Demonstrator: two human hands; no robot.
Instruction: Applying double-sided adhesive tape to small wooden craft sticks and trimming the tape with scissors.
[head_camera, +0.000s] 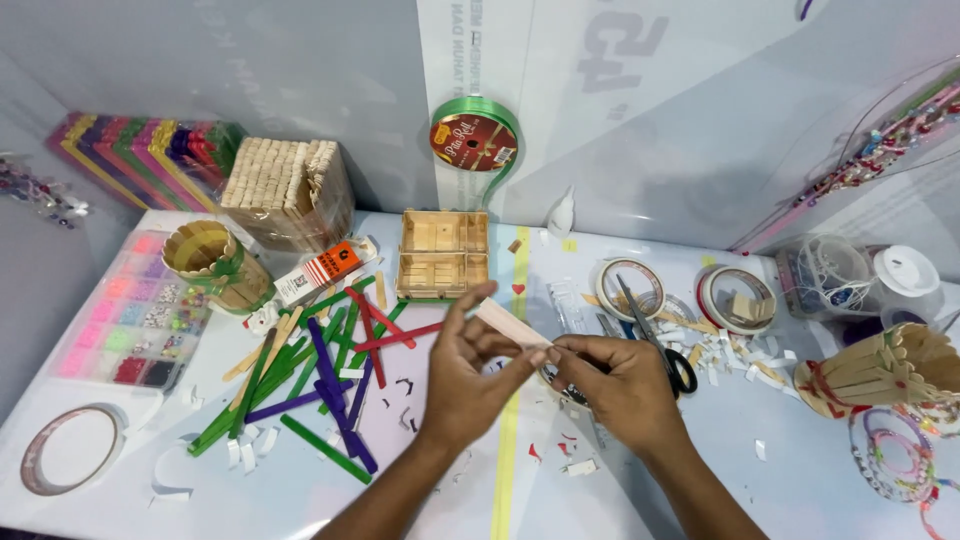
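**Both my hands on a plain wooden craft stick**

I hold a pale wooden craft stick (510, 324) between my two hands, just in front of the small wooden stick box (442, 254) that I use as my landmark. My left hand (468, 372) pinches the stick's upper part, thumb and fingers closed on it. My right hand (622, 385) has its fingertips pressed together on the stick's lower end. The stick looks light, thin and stiff; I judge it could snap if bent, so a hold on the flat faces near each end seems safest.

To the left of the box and nearer me lies a loose pile of coloured sticks (325, 375), green, purple and red. To the right of the box lie black-handled scissors (655, 335) and two tape rolls (735, 298). Behind the box a green ribbon spool (473, 140) leans against the wall. Far left of the box stands a round stick holder (212, 262).
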